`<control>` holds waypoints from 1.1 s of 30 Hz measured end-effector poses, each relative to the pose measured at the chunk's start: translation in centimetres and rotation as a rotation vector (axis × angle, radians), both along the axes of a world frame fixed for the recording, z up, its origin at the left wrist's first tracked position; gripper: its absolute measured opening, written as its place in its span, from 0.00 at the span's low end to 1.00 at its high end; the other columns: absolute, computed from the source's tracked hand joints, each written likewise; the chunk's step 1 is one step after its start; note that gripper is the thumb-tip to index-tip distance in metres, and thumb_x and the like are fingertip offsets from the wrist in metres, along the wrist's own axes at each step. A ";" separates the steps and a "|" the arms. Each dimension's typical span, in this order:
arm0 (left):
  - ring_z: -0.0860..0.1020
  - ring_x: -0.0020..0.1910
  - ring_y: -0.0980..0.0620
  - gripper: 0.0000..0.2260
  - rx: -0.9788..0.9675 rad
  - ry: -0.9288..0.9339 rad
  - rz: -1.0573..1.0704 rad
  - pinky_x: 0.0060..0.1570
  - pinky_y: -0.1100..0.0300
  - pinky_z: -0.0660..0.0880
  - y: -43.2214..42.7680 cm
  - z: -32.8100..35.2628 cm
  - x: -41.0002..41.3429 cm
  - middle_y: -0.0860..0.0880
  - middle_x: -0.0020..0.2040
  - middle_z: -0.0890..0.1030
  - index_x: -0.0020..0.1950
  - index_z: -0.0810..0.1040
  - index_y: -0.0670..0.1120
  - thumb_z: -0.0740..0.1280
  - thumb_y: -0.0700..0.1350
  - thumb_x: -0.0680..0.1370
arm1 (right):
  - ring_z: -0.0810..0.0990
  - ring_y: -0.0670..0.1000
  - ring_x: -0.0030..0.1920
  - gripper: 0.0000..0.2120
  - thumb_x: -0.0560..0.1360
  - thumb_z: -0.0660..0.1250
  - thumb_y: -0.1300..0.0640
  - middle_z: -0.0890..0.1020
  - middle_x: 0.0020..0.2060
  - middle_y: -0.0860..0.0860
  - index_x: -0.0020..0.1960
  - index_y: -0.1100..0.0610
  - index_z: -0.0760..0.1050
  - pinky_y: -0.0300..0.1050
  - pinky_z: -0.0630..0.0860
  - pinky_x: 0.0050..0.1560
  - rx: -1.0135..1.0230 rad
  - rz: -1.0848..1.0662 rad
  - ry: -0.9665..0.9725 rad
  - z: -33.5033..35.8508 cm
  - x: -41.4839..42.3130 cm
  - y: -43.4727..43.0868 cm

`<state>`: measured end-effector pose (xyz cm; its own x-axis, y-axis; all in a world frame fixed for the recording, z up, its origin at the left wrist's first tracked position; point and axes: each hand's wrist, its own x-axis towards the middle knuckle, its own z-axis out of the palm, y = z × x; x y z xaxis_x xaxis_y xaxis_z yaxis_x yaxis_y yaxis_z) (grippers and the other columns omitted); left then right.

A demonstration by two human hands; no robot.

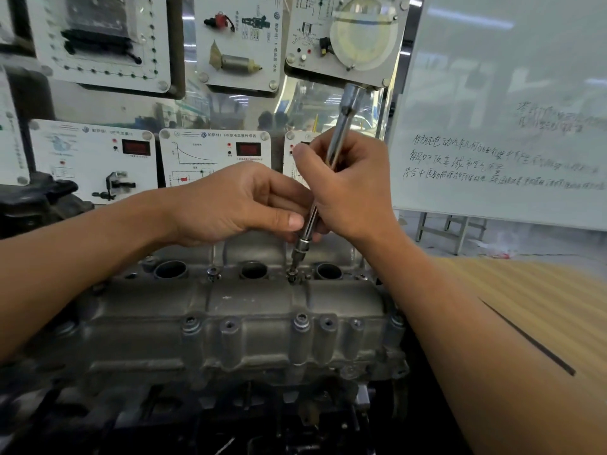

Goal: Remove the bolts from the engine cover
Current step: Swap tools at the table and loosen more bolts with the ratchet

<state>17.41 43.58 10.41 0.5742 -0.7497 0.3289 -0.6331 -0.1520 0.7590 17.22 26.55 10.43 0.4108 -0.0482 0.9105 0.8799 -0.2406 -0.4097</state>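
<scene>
A grey cast engine cover (249, 310) lies across the lower middle of the head view. A long chrome extension tool (340, 136) stands nearly upright, its tip seated on a bolt (291, 276) at the cover's far edge. My right hand (348, 188) grips the tool's shaft at mid height. My left hand (236, 205) pinches the lower shaft with thumb and fingers. Another bolt (213, 272) stands to the left on the same edge. Two more bolts (301, 320) (191, 321) sit in bosses on the near side.
Three round plug wells (253, 269) open along the cover's far side. White sensor display panels (215, 156) hang on the wall behind. A whiteboard (505, 119) with handwriting stands at the right, above a wooden bench top (538, 290). Dark engine parts (230, 421) fill the bottom.
</scene>
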 end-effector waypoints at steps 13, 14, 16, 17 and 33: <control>0.84 0.41 0.51 0.21 -0.100 -0.030 0.174 0.49 0.56 0.81 0.5 0.3 0.1 0.43 0.42 0.86 0.60 0.81 0.39 0.77 0.43 0.68 | 0.63 0.51 0.25 0.19 0.72 0.73 0.63 0.67 0.22 0.59 0.28 0.67 0.67 0.41 0.63 0.28 -0.056 0.028 0.044 -0.3 0.2 -0.6; 0.83 0.40 0.52 0.21 -0.107 -0.027 0.181 0.48 0.58 0.80 0.5 0.3 0.0 0.44 0.40 0.86 0.59 0.82 0.39 0.76 0.43 0.68 | 0.64 0.53 0.25 0.17 0.72 0.71 0.64 0.68 0.22 0.61 0.29 0.68 0.68 0.43 0.64 0.28 -0.076 0.024 0.060 -0.3 0.2 -0.9; 0.80 0.35 0.55 0.19 -0.119 -0.024 0.193 0.45 0.66 0.76 0.5 0.3 -0.3 0.47 0.34 0.84 0.56 0.83 0.41 0.76 0.45 0.67 | 0.66 0.54 0.26 0.15 0.74 0.68 0.66 0.70 0.24 0.60 0.30 0.67 0.70 0.45 0.66 0.29 -0.121 -0.009 0.096 0.0 0.0 -1.5; 0.79 0.34 0.55 0.18 -0.111 -0.018 0.192 0.44 0.68 0.75 0.3 0.4 -0.5 0.48 0.33 0.82 0.55 0.83 0.42 0.75 0.45 0.68 | 0.66 0.53 0.26 0.17 0.76 0.66 0.65 0.69 0.24 0.60 0.30 0.67 0.69 0.45 0.65 0.29 -0.158 -0.035 0.113 0.3 -0.2 -1.9; 0.83 0.55 0.47 0.09 0.083 -0.167 0.122 0.61 0.51 0.77 -8.4 1.0 -1.1 0.43 0.53 0.85 0.59 0.81 0.37 0.67 0.37 0.80 | 0.62 0.44 0.24 0.24 0.81 0.61 0.56 0.64 0.21 0.44 0.28 0.47 0.60 0.38 0.58 0.27 -0.310 -0.196 0.109 1.5 -2.3 -7.5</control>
<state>16.29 35.22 11.37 0.6050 -0.7065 0.3672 -0.7222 -0.2926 0.6268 14.96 19.08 11.96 0.5167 0.1355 0.8454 0.7600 -0.5272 -0.3800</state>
